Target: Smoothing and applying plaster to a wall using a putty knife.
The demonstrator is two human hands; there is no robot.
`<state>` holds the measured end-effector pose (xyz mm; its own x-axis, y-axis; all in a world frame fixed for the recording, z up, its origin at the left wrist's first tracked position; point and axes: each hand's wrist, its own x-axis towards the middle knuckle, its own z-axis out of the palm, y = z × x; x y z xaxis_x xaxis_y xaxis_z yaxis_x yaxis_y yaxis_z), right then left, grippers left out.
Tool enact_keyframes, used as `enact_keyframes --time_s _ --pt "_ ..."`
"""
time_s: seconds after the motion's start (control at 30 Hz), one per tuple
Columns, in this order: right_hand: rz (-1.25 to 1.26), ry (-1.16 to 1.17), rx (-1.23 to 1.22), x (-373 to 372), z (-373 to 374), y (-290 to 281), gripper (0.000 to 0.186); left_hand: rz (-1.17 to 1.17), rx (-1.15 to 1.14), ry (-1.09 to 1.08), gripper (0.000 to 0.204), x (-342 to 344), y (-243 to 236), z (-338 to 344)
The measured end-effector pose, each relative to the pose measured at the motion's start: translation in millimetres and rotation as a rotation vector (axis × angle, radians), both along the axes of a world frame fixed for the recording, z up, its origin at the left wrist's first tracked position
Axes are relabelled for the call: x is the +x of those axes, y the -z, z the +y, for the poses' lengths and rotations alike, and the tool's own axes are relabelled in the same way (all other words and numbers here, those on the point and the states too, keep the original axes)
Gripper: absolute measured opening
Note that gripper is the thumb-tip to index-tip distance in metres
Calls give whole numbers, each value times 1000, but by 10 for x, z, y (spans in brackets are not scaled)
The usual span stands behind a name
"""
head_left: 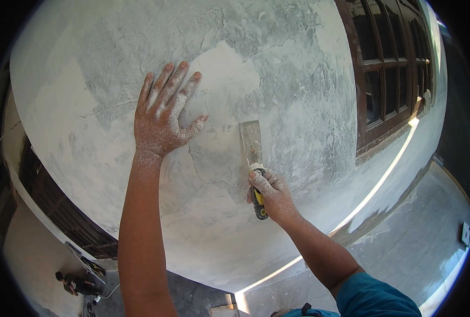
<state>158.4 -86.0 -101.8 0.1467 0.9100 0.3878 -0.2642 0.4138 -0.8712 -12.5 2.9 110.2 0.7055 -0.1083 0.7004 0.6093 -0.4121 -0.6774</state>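
My left hand [163, 113] lies against the plastered wall [303, 121] with its fingers stretched out, dusted with white powder. To the right and a little lower, my right hand [272, 193] grips a putty knife [252, 141] by its black and yellow handle. The knife's wide, stained metal blade points up along the wall, near a patch of cracked, rough plaster. Whether the blade's edge touches the wall I cannot tell. Grey and whitish patches of plaster cover the wall around both hands.
A brown-framed window [385, 68] is set in the wall at the upper right. Dark slatted woodwork [60, 203] stands at the left. Below, a person [79, 284] is at the lower left. A small pale object [464, 234] rests on the grey floor [404, 253] at the right.
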Motion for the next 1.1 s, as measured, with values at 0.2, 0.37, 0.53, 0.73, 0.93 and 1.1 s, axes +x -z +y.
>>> enact_keyframes --time_s 0.2,0.37,0.53,0.73,0.93,1.1 --pt "39 7 -1 -148 -25 380 30 -8 1 -15 72 31 12 0" --pt "19 -39 -17 -188 3 227 29 -10 15 -15 72 -7 7 11" --pt "110 -41 -5 -219 12 382 31 -17 10 9 71 15 16 16" --pt "35 -33 37 -169 50 209 32 -8 8 2 75 -19 4 6" --pt "23 -43 -10 -148 18 124 32 -16 12 9 69 -17 11 24" --pt "85 -64 -4 -221 -25 286 35 -14 9 19 68 -5 17 20"
